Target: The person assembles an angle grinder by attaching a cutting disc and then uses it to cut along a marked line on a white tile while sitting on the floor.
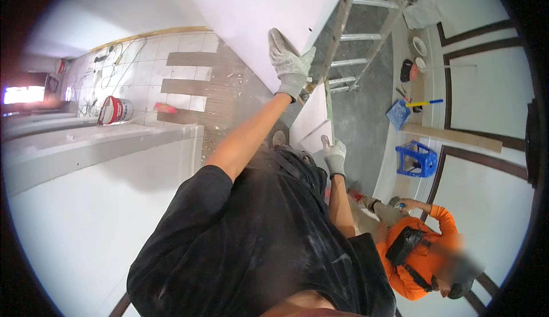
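Note:
My left hand (289, 65), in a pale knitted work glove, is pressed against the lower part of a large white panel (251, 14). Its fingers stretch out along the surface, with the thumb spread to the right. Nearer to me is a smaller white board (313, 120), crossed by a dark line. At its near right edge my right hand (335, 156), gloved alike, is closed, the thumb over the face and the other fingers partly hidden. The boards come close together just below my left hand, where I cannot tell if they touch.
An aluminium ladder (355, 62) lies or stands beyond the boards on grey floor. At right are a blue stool (416, 158), a blue dustpan (398, 114) and a crouching person in orange (412, 254). Wood-look planks (191, 86) and a bucket (117, 110) are at left.

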